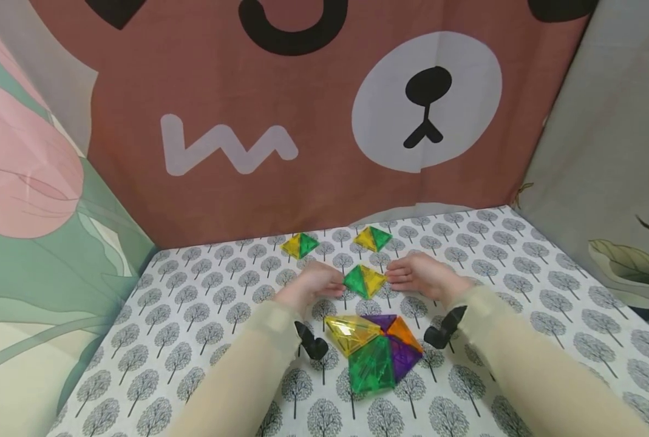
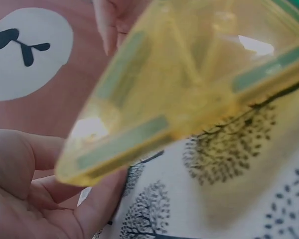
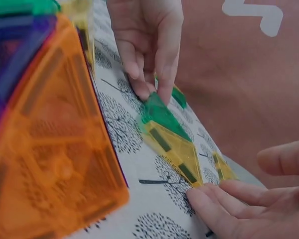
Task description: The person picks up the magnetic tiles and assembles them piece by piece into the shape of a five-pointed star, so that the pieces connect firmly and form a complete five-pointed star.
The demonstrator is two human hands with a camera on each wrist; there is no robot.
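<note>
Between both hands lies a diamond of one green and one yellow translucent magnetic tile [image 1: 364, 281], flat and joined along an edge. My left hand [image 1: 314, 282] pinches its green corner between thumb and fingers, as the right wrist view shows. On the other side, my right hand [image 1: 424, 274] touches the yellow corner with straight fingertips, its thumb [image 3: 284, 158] held apart. Nearer me stands a raised fan of magnetic tiles [image 1: 372, 367] in yellow, green, purple and orange. Its yellow tile [image 2: 189, 74] covers part of the left hand in the left wrist view.
Two more green-and-yellow tile diamonds, one at the back left [image 1: 300, 245] and one at the back right [image 1: 373, 238], lie near the rear edge. A tree-print cloth [image 1: 193, 340] covers the table. A bear-print curtain [image 1: 324, 152] hangs behind, with fabric at both sides.
</note>
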